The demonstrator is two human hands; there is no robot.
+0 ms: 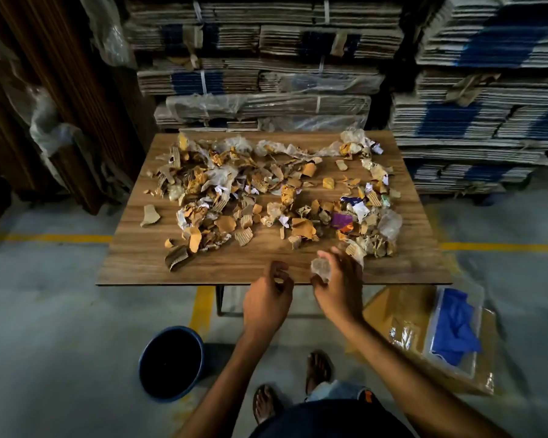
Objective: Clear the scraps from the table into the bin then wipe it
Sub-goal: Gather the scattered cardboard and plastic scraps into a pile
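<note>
Both hands hang over the near edge of the counter [133, 267], close together but apart. The right hand [337, 287] is closed around a small crumpled wad of clear plastic [320, 267], pinched between thumb and fingertips so that it shows above the knuckles. The left hand [268, 298] sits just beside it with its fingers curled loosely inward; whether it holds anything cannot be told from this angle.

The scraps [234, 200] lie spread across the counter beyond both hands: torn corrugated card, orange and brown paper, white bits and clear film. The thickest heap is ahead of the left hand and off to its outer side, and a second band runs ahead of the right hand and along the counter's edge on that hand's outer side, with a purple piece [341, 221] among it. The nearest pieces lie just past the right hand's fingertips. A strip of bare wood separates the left hand from the heap.

The bin [171, 363], a dark blue bucket, stands on the floor below the left hand, nearer the person and to that hand's outer side. A blue cloth [459, 330] lies in a clear bag on a cardboard box on the floor, beyond the right forearm.
</note>
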